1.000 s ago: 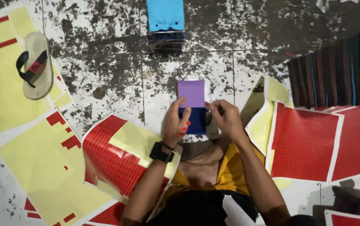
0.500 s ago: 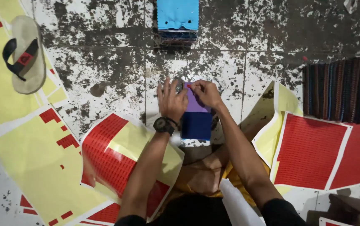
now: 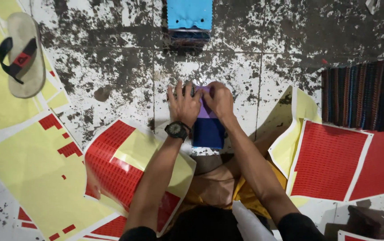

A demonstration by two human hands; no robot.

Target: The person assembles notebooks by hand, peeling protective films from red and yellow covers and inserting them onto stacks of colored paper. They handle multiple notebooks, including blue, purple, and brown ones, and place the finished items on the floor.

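Left hand and right hand press flat, fingers spread, on the purple sheet atop a dark blue pad on the stained floor; neither grip closes around it. Red sticker sheets lie beside.

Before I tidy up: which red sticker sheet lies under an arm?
The curled red sheet beneath the left forearm; the flat red ones lie right, untouched.
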